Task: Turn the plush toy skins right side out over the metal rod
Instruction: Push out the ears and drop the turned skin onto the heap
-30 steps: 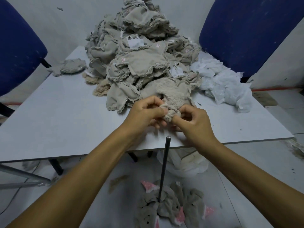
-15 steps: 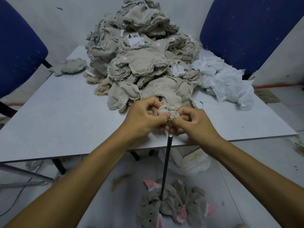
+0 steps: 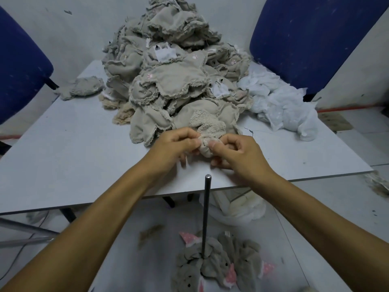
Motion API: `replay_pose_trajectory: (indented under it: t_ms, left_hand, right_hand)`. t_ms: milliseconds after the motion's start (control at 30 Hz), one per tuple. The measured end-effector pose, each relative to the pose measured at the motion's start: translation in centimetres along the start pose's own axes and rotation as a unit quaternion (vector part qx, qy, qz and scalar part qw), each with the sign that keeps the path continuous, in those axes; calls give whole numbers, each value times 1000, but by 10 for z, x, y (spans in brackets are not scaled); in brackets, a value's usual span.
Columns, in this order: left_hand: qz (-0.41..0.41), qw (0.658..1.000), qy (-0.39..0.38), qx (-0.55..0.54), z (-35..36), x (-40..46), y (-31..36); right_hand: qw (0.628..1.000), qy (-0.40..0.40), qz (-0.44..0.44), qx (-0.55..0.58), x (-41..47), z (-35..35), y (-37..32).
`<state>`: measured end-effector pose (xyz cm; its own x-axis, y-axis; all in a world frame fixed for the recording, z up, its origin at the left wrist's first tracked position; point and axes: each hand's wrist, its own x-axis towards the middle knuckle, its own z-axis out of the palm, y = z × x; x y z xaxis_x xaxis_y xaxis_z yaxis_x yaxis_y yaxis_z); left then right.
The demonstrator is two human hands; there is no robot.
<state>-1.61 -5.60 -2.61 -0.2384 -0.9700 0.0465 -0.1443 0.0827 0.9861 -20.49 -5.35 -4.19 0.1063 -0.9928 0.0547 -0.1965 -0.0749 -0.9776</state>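
Both thumbs and fingertips pinch a bunched beige plush skin point(image 3: 207, 142): left hand point(image 3: 175, 147) on its left side, right hand point(image 3: 237, 153) on its right. Skin sits above and beyond the upright metal rod point(image 3: 205, 213) tip, not touching, just in front of the skin pile point(image 3: 168, 81) on the table point(image 3: 73, 140).

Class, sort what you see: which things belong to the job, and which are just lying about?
Job: skin pinched by left hand and right hand; metal rod; skin pile.
Lying about: blue chairs; white fabric.
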Motion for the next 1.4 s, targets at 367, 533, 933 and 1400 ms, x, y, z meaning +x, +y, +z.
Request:
replay_pose_trajectory:
  t_ms: [367, 533, 933, 1400]
  left_hand:
    - [53, 983, 76, 157, 23, 0, 3]
    - [36, 979, 98, 177, 35, 3, 2]
    - [105, 914, 248, 304, 33, 1, 9]
    - [80, 974, -27, 211, -1, 10, 8]
  right_hand:
    - [994, 97, -4, -59, 8, 10, 3]
    - [992, 118, 28, -21, 12, 12, 0]
    - [963, 140, -95, -208, -3, 20, -5]
    - [993, 21, 52, 99, 11, 2, -12]
